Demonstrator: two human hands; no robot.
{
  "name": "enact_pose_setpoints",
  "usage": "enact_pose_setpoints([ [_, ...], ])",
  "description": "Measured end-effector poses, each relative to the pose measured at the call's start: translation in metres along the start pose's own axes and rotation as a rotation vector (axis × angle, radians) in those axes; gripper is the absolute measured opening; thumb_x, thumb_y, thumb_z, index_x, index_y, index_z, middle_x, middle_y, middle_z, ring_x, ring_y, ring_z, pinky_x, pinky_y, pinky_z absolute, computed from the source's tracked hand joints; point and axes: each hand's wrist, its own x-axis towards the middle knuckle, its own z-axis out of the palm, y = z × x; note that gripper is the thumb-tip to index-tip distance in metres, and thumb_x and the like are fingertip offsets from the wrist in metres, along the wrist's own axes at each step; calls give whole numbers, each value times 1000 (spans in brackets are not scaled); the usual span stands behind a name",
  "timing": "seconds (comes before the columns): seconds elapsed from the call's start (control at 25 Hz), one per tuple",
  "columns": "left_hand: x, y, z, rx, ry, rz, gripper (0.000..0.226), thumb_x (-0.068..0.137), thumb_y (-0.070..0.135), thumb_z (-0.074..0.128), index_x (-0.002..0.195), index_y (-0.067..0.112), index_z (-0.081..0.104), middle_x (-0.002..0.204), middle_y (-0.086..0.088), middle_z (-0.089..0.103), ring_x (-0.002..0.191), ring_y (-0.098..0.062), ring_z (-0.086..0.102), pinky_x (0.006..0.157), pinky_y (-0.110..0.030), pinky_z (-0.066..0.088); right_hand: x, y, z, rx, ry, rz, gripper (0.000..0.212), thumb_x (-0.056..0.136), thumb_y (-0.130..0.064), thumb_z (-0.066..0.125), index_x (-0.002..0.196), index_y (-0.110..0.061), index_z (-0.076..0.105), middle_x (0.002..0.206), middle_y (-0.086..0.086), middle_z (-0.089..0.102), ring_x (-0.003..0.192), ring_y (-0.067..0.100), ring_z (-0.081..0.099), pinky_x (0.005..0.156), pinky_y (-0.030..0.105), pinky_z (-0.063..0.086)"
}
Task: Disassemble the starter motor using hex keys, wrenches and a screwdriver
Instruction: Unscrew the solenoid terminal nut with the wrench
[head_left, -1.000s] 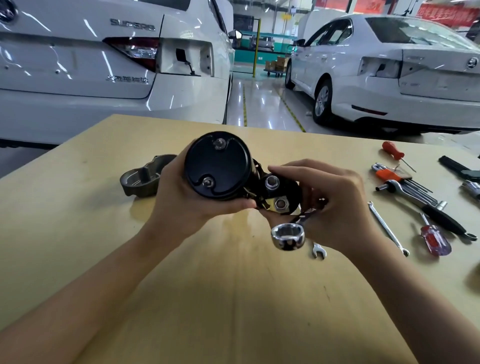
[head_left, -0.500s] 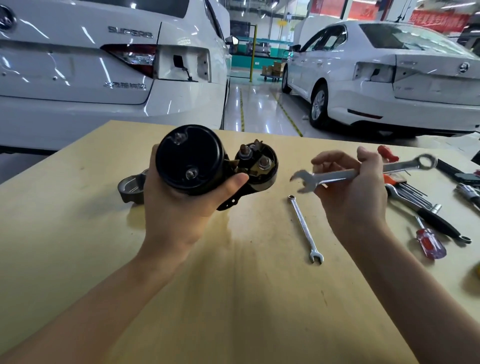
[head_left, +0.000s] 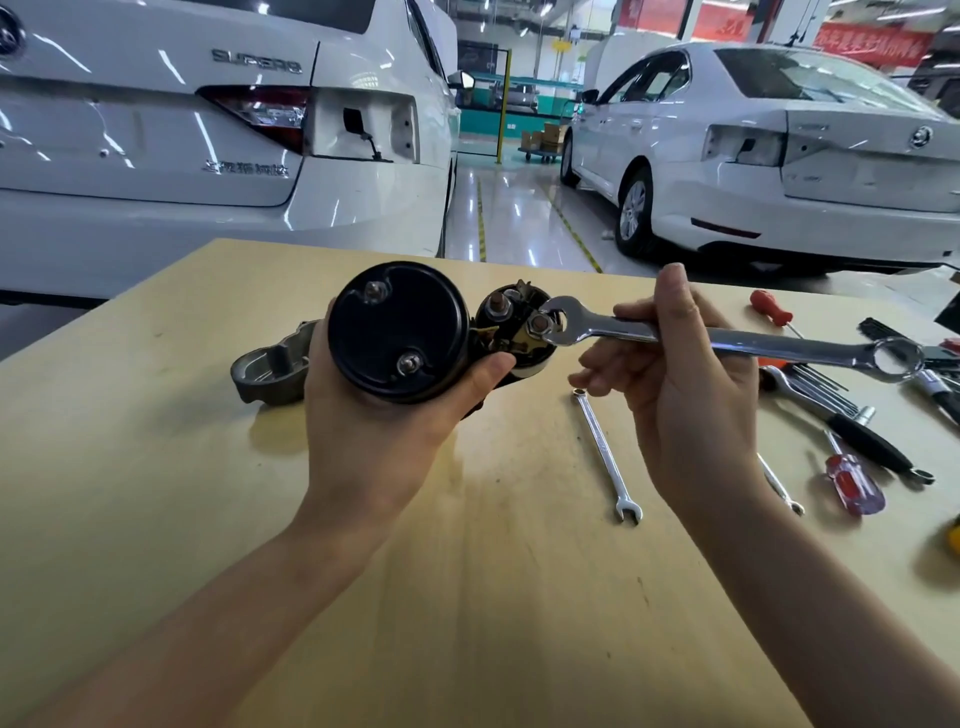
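— Since half a second back: large combination wrench (head_left: 675, 335) swung in from mid-air, open end now seated around a nut (head_left: 540, 326) on the solenoid end; starter motor (head_left: 400, 338) shifted slightly rightward, still raised off the table

— And the right hand (head_left: 685, 395)?

— Pinching the wrench shank between thumb and forefinger, other fingers loosely extended below; ring end pointing out right, over the tools

— Left hand (head_left: 379, 441)?

— Curled around the black motor body from underneath, thumb pressed along the lower right edge of the round end cap; two small studs showing on that cap

— Whereabouts of the motor, exactly?

— Held above the wooden table (head_left: 156, 493), near its far edge, end cap facing the camera, grey nose housing (head_left: 270, 371) sticking out left behind the hand; touching the table or not, cannot tell

— Anything else lying about?

— Slim spanner (head_left: 605, 452) flat on the table just below the right hand; another small spanner (head_left: 779, 483) partly hidden by the wrist; clear red-handled screwdriver (head_left: 852, 480) to the right; black-handled ratchet (head_left: 852, 431) and a bunch of hex keys (head_left: 821, 376) beyond it; orange-handled screwdriver (head_left: 771, 306) further back

— Background?

— Two white cars (head_left: 208, 156) parked beyond the table, glossy floor between them
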Motion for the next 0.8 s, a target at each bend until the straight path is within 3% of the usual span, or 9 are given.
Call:
enact_pose_setpoints([
  [0.32, -3, 0, 0, -13, 3, -20, 87, 44, 53, 82, 115, 8, 59, 108, 0, 68, 101, -6, 63, 85, -13, 47, -21, 21, 17, -6, 86, -90, 33, 90, -40, 50, 75, -12, 62, 63, 13, 70, 53, 27, 68, 54, 26, 54],
  [0.56, -6, -2, -1, 22, -61, -21, 86, 46, 54, 87, 113, 7, 60, 111, -6, 65, 104, -14, 63, 92, -29, 51, 20, 0, 14, -259, 48, -90, 57, 97, -44, 39, 48, -22, 61, 36, 1, 50, 29, 16, 40, 37, 18, 31],
  [0.8, 1, -1, -3, -48, 18, -39, 82, 41, 52, 80, 110, 14, 60, 100, 10, 67, 92, 6, 62, 78, -7, 45, 47, -5, 33, -248, -38, 16, 62, 99, -44, 41, 44, -20, 56, 33, 1, 38, 29, 14, 30, 40, 16, 24],
])
